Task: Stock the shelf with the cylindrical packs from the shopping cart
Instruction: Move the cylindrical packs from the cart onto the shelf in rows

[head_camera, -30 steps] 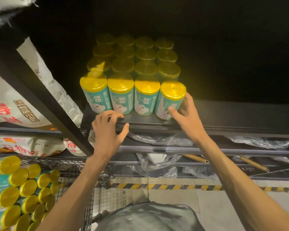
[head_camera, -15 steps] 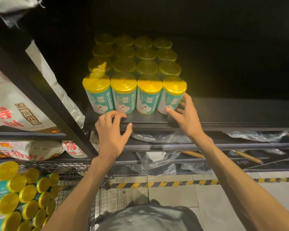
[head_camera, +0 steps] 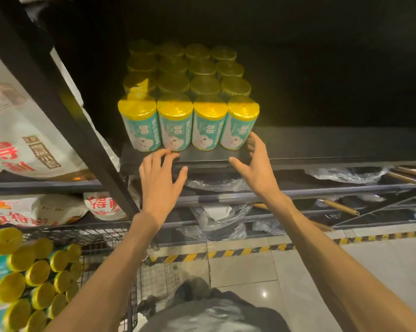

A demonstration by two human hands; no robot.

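Several teal cylindrical packs with yellow tops stand upright in rows on the dark shelf (head_camera: 322, 147); the front row (head_camera: 190, 125) holds several side by side. My left hand (head_camera: 160, 180) hovers at the shelf's front lip, fingers spread, fingertips close under the second pack. My right hand (head_camera: 254, 168) is open just right of the rightmost front pack (head_camera: 240, 125), fingertips near its base, holding nothing. More packs (head_camera: 29, 281) lie stacked on their sides in the wire shopping cart (head_camera: 101, 238) at lower left.
A slanted black shelf post (head_camera: 65, 121) runs left of the packs, with white printed sacks (head_camera: 22, 140) behind it. Lower shelves hold plastic-wrapped goods (head_camera: 216, 219) and wooden handles (head_camera: 338, 207). Yellow-black floor tape (head_camera: 226, 254) edges the tiled floor. The shelf right of the packs is bare.
My right hand has come off the rightmost front pack and drawn back slightly, fingers opening. My left hand stays at the shelf lip. The view has shifted up a little.
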